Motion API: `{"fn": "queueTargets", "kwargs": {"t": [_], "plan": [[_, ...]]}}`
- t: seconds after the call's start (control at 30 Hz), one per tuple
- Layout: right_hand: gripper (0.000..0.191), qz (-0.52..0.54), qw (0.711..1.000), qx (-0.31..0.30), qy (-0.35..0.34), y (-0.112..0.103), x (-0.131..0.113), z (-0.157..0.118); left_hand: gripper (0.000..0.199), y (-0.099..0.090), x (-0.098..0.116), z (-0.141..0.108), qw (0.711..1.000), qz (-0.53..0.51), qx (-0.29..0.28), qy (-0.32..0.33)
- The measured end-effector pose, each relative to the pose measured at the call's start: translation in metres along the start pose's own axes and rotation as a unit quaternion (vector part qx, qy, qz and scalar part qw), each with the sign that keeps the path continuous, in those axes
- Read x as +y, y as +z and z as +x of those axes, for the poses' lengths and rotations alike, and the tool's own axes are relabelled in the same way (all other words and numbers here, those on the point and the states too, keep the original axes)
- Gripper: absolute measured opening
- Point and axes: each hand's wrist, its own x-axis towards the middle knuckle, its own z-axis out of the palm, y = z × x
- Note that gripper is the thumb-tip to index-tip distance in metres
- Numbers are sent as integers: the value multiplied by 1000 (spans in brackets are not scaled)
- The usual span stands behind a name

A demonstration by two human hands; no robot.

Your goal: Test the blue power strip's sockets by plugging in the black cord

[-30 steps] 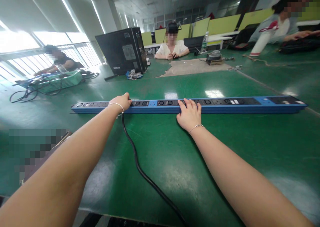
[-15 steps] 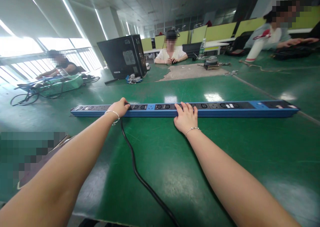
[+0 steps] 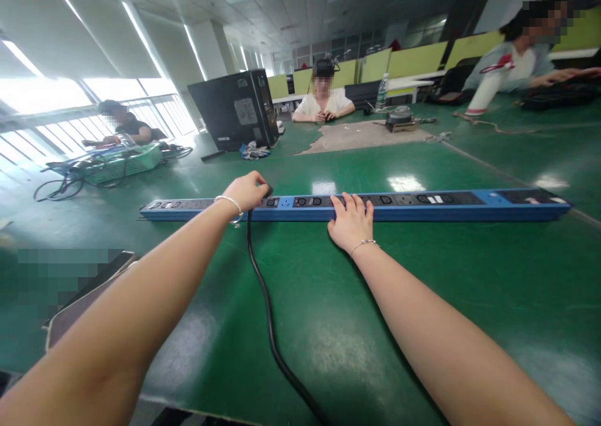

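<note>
A long blue power strip (image 3: 422, 213) with black socket panels lies across the green table in front of me. My left hand (image 3: 248, 190) is closed on the plug end of a black power cord (image 3: 268, 307), just above the sockets left of the strip's middle. The plug is mostly hidden by my fingers; a dark bit shows at the fingertips. From that hand the cord runs down over the table toward me. My right hand (image 3: 351, 221) rests on the strip right of its middle, fingers apart over the top and thumb at the near side.
Behind the strip stand a black computer tower (image 3: 235, 110) and a pair of gloves (image 3: 254, 151). A green basket (image 3: 126, 166) with cables sits at the left. A bottle (image 3: 382, 91) and a dark round device (image 3: 400, 118) are farther back. Several people sit around the table.
My left hand has risen slightly and moved right along the strip, carrying the plug and drawing the cord with it. My right hand stays on the strip.
</note>
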Motion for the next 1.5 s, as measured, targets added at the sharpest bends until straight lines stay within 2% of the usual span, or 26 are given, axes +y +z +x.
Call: {"fn": "queueTargets", "kwargs": {"t": [0.13,0.23,0.4,0.57,1.1,1.3,1.43,1.5], "plan": [[55,4,1000,8,-1,1,0,0,27,27,17,6,1000,20,-15,18],[55,8,1000,16,-1,1,-1,-1,30,38,21,14,999,31,-27,15],[55,10,1000,16,1,1,-1,-1,31,42,26,21,998,47,-46,14],[56,10,1000,10,2,-1,-2,-1,36,44,34,21,993,106,-50,22],[54,31,999,6,10,-4,-2,0,35,60,39,2,996,92,6,-3],[53,27,1000,13,10,-1,-2,0,37,59,32,2,999,39,20,5],[55,22,1000,15,7,1,-2,0,42,65,16,3,996,-91,17,19],[56,18,1000,13,5,1,-2,0,43,73,6,1,987,-152,49,35]]}}
